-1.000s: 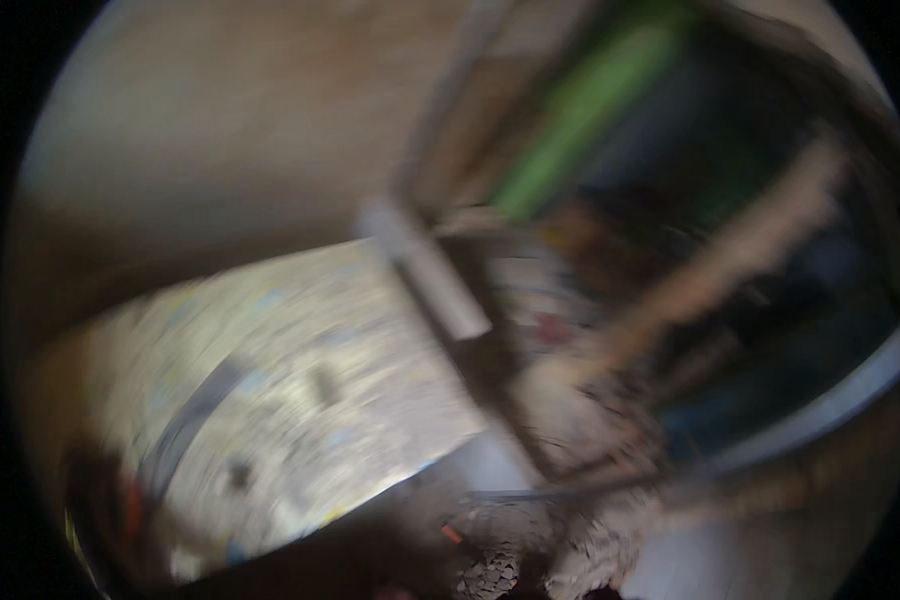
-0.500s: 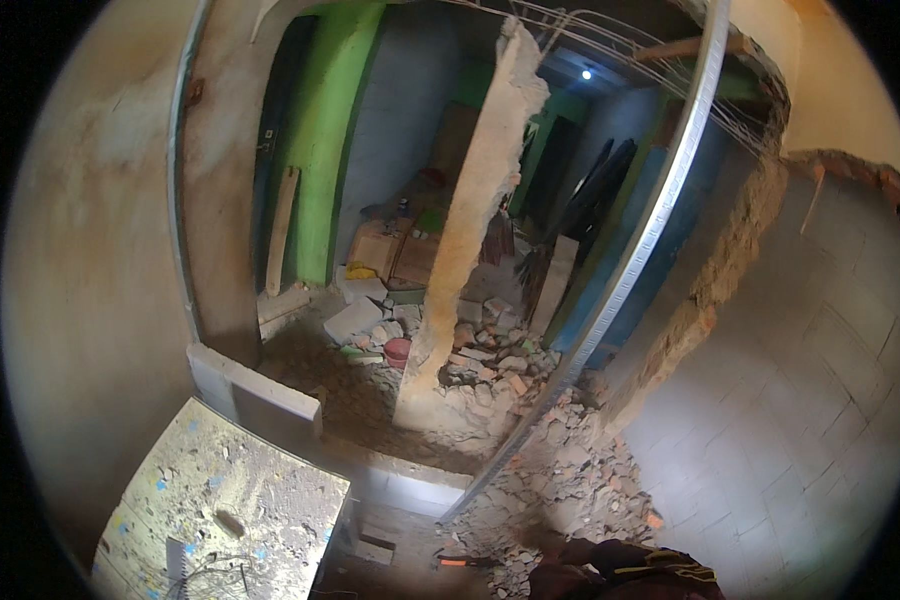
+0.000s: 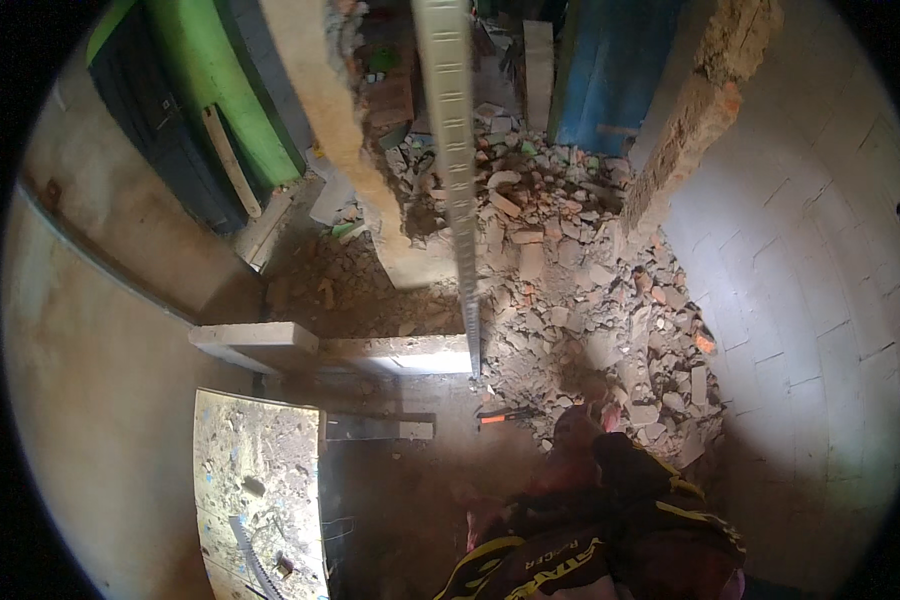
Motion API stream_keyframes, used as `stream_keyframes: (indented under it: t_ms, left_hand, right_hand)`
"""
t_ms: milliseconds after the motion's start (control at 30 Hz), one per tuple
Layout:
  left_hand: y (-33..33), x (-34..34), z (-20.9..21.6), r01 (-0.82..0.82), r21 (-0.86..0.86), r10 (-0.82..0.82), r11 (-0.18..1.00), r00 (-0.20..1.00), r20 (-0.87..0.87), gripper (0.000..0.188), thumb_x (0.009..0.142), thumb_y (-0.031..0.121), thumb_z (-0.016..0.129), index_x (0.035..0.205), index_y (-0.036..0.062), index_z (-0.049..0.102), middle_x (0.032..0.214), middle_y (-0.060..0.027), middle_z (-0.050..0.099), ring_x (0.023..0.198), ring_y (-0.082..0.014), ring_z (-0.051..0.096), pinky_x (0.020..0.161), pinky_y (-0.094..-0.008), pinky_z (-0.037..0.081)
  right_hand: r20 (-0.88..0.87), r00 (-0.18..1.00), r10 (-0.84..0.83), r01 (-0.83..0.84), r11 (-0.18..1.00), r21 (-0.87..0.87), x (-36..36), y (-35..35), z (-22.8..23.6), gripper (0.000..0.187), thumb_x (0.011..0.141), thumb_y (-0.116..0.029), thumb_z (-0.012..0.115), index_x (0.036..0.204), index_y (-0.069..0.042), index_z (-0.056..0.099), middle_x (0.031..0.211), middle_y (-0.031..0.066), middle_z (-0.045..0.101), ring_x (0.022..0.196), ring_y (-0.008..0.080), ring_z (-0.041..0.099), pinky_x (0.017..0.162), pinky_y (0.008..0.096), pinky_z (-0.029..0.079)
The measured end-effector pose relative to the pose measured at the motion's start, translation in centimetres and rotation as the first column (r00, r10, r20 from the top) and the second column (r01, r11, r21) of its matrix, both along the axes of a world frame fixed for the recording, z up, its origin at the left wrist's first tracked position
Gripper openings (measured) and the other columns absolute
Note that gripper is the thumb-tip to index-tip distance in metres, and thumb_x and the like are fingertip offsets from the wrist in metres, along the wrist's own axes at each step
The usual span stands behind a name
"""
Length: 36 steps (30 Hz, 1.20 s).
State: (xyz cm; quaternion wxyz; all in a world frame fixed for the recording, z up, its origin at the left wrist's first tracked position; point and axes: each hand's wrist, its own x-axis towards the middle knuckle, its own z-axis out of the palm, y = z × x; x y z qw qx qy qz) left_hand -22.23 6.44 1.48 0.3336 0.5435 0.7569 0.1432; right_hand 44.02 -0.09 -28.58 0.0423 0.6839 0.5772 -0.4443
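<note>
Neither of my hands can be made out. My dark clothing (image 3: 610,540) with yellow bands fills the lower middle, and shadowed, reddish shapes beside it are too dim to tell apart. In front of me, a tool with an orange and black handle (image 3: 495,418) lies on the floor at the rubble's edge. To the left, a pale, dust-covered board (image 3: 260,450) carries a toothed saw-like blade (image 3: 254,555) and small lumps of debris. A long, slotted metal strip (image 3: 450,150) stands upright by the low block wall (image 3: 400,356).
Broken brick and mortar rubble (image 3: 560,300) spreads across the middle and right. A ragged wall remnant (image 3: 345,130) rises behind the low wall. A grey block wall (image 3: 790,270) bounds the right, a plastered wall (image 3: 90,360) the left. A wooden plank (image 3: 232,165) leans near a dark door (image 3: 160,125).
My view has tilted down and shifted, showing more floor, rubble and my clothing. The metal strip, slanted before, now appears nearly upright. I cannot see anything taken hold of or let go.
</note>
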Motion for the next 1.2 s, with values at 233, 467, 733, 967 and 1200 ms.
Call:
stream_keyframes:
  t_ms: [233, 467, 733, 967, 1200]
  left_hand:
    - [0.8, 23.8, 4.2, 0.075, -0.299, 0.000, 0.951, 0.969, 0.246, 0.065, 0.085, -0.010, 0.063, 0.141, 0.0068, 0.036, 0.136, -0.0262, 0.049, 0.100, -0.0296, 0.068, 0.067, -0.0290, 0.063]
    - [6.2, 57.2, 2.0, 0.296, 0.020, -0.237, 0.955, 0.718, 0.654, 0.031, 0.087, -0.008, 0.066, 0.111, 0.0053, 0.051, 0.113, -0.0190, 0.064, 0.088, -0.0211, 0.070, 0.054, -0.0251, 0.056]
    - [16.2, 75.1, 10.6, -0.059, 0.633, -0.464, 0.772, 0.629, 0.624, 0.027, 0.093, 0.003, 0.059, 0.119, 0.0073, 0.050, 0.088, -0.0012, 0.060, 0.077, -0.0065, 0.055, 0.062, -0.0219, 0.045]
    - [28.4, 78.0, 16.0, 0.305, 0.728, -0.662, 0.614, 0.700, 0.266, 0.040, 0.088, 0.013, 0.072, 0.124, 0.0035, 0.058, 0.134, -0.0159, 0.055, 0.128, -0.0298, 0.050, 0.109, -0.0433, 0.036]
    - [48.7, 69.9, 36.5, -0.268, 0.963, -0.426, 0.036, 0.868, 0.257, 0.041, 0.097, 0.023, 0.063, 0.131, 0.0001, 0.056, 0.123, -0.0107, 0.060, 0.112, -0.0182, 0.056, 0.096, -0.0317, 0.045]
  right_hand:
    - [-0.460, 0.887, 0.036, -0.017, 0.999, 0.045, 12.0, 10.2, 5.9, 0.033, 0.096, -0.021, 0.057, 0.127, -0.008, 0.059, 0.107, 0.0111, 0.066, 0.089, 0.0157, 0.065, 0.077, 0.0320, 0.052]
    - [-0.653, 0.712, 0.259, -0.243, 0.963, 0.117, 24.1, 16.1, 16.4, 0.033, 0.097, -0.019, 0.057, 0.127, -0.006, 0.058, 0.105, 0.0117, 0.066, 0.086, 0.0159, 0.065, 0.074, 0.0319, 0.052]
    - [-0.577, 0.741, 0.344, -0.294, 0.938, 0.182, 31.2, 28.2, 30.8, 0.033, 0.097, -0.017, 0.057, 0.127, -0.004, 0.057, 0.102, 0.0124, 0.066, 0.084, 0.0161, 0.065, 0.071, 0.0318, 0.053]
    - [-0.498, 0.784, 0.372, -0.261, 0.924, 0.281, 33.9, 37.6, 38.7, 0.033, 0.097, -0.016, 0.056, 0.127, -0.002, 0.057, 0.099, 0.0130, 0.066, 0.081, 0.0163, 0.065, 0.069, 0.0317, 0.053]
    - [-0.651, 0.671, 0.356, -0.027, 0.888, 0.458, 37.7, 52.1, 50.9, 0.040, 0.098, -0.014, 0.056, 0.136, -0.002, 0.047, 0.098, 0.0126, 0.067, 0.065, 0.0129, 0.061, 0.057, 0.0313, 0.051]
